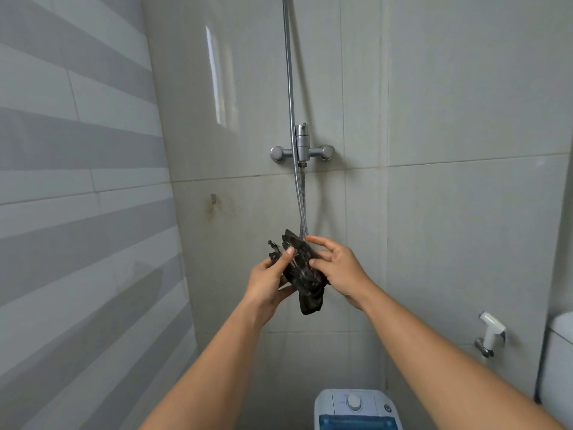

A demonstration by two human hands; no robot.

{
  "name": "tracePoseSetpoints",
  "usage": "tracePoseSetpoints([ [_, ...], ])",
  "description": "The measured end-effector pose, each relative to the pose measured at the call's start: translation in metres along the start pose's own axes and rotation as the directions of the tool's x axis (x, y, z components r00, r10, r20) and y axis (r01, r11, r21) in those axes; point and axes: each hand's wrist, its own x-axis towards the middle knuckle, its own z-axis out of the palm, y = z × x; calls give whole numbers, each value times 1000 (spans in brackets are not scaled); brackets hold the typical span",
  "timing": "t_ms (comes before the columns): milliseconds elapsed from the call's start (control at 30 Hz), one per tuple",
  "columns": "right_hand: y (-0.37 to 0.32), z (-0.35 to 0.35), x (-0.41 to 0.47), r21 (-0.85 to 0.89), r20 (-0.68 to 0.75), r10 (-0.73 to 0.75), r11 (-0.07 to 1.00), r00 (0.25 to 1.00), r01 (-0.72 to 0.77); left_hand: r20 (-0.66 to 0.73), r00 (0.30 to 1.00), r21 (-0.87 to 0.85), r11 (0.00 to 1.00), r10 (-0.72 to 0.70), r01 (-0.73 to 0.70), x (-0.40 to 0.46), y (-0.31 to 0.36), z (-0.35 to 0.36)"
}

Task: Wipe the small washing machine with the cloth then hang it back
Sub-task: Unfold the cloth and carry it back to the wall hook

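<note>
You've got the dark cloth (302, 271) up in front of the tiled wall (449, 212), your left hand (266, 282) pinching its upper left edge, thumb on top, while your right hand (338, 268) holds its right side, fingers curled loosely against the fabric. The cloth bunches and droops between both grips, just below the shower hose (300, 206) hanging from the mixer valve (301, 148) at twelve o'clock. The small washing machine (356, 409) sits down at six o'clock, well apart from the cloth.
</note>
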Motion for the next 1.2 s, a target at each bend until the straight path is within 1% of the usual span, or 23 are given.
tracePoseSetpoints([
  [100, -4, 3, 2, 97, -56, 70, 993, 996, -64, -48, 999, -64, 998, -15, 12, 3, -4, -7],
  [167, -6, 3, 3, 181, -21, 141, 974, 990, -135, -95, 995, -93, 996, -20, 12, 5, -3, -12],
  [233, -6, 3, 4, 219, 37, 198, 955, 980, -201, -123, 992, -117, 993, -30, 15, 2, -2, -15],
  [333, -6, 8, 7, 181, 72, 212, 958, 975, -222, -142, 988, -171, 984, -66, 42, 1, -2, -18],
  [400, -8, 12, 8, 158, 85, 220, 960, 972, -232, -143, 983, -225, 971, -116, 82, 2, -2, -23],
  [467, -9, 13, 9, 120, 87, 233, 963, 969, -242, -60, 985, -236, 961, -162, 144, 3, -2, -28],
  [533, -9, 15, 10, 47, 80, 231, 971, 970, -235, 63, 986, -142, 977, -153, 161, 3, -1, -33],
  [600, -7, 18, 12, -38, 55, 218, 976, 975, -216, 78, 988, -67, 989, -130, 135, 4, -3, -37],
  [633, -7, 20, 13, -70, 27, 207, 976, 978, -205, 41, 991, -57, 989, -131, 133, 6, -5, -39],
  [700, -9, 24, 17, -104, -31, 180, 978, 983, -182, -82, 987, -28, 991, -136, 134, 10, -9, -43],
  [767, -14, 25, 21, -123, -69, 148, 980, 987, -156, -158, 978, 61, 988, -133, 144, 12, -9, -49],
  [833, -19, 24, 28, -126, -68, 121, 984, 990, -129, -210, 968, 240, 953, -137, 187, 8, -5, -57],
  [900, -25, 26, 35, -100, -17, 119, 988, 993, -120, -204, 970, 453, 866, -131, 213, 2, -1, -65],
  [933, -28, 28, 38, -90, 22, 120, 989, 993, -117, -176, 978, 519, 834, -110, 187, 1, 0, -69],
  [967, -31, 30, 42, -83, 66, 117, 990, 991, -112, -136, 988, 538, 832, -73, 136, 1, 2, -72],
  [1033, -39, 37, 48, -100, 159, 103, 991, 982, -87, -43, 999, 496, 868, 30, -5, 0, 9, -76],
  [1100, -46, 45, 53, -120, 232, 84, 991, 969, -57, 50, 993, 452, 884, 110, -120, 1, 20, -75],
  [1167, -48, 52, 58, -151, 236, 45, 989, 971, -10, 77, 985, 409, 896, 154, -172, 4, 28, -73],
  [1200, -46, 55, 61, -164, 196, 11, 986, 981, 22, 48, 984, 374, 910, 174, -179, 6, 30, -72],
])
